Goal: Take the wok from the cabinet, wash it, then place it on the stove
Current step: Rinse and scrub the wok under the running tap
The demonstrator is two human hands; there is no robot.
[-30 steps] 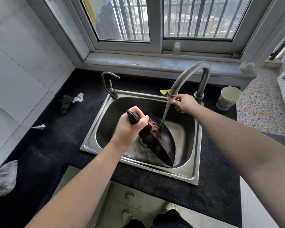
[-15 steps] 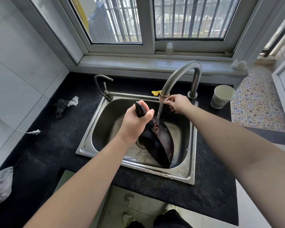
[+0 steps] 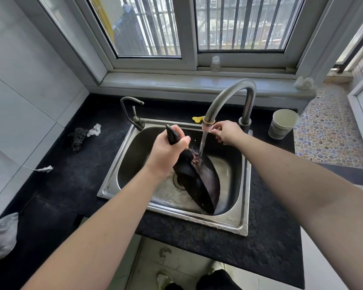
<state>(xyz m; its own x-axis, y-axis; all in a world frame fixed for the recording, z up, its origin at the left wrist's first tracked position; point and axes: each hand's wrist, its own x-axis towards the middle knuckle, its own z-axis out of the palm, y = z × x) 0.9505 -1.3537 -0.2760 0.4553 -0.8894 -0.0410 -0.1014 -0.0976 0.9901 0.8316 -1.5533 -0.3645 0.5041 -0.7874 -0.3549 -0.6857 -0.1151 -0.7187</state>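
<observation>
A dark wok (image 3: 199, 181) stands tilted on its edge inside the steel sink (image 3: 244, 206). My left hand (image 3: 168, 151) grips its black handle, which points up and away from me. Water runs from the tall curved faucet (image 3: 224, 99) onto the wok's upper part near the handle. My right hand (image 3: 226, 131) is just right of the spout's tip, its fingers pinching at the nozzle. The stove is out of view.
A small second tap (image 3: 134, 114) stands at the sink's back left. A paper cup (image 3: 283, 123) sits on the black counter (image 3: 71, 176) at the right. A dark scrubber (image 3: 79, 138) and white scrap lie left; a grey bag (image 3: 2, 235) is at the far left.
The wok's handle has swung further up and away from me, so the wok stands steeper. My right hand stays at the faucet's tip. The water keeps running.
</observation>
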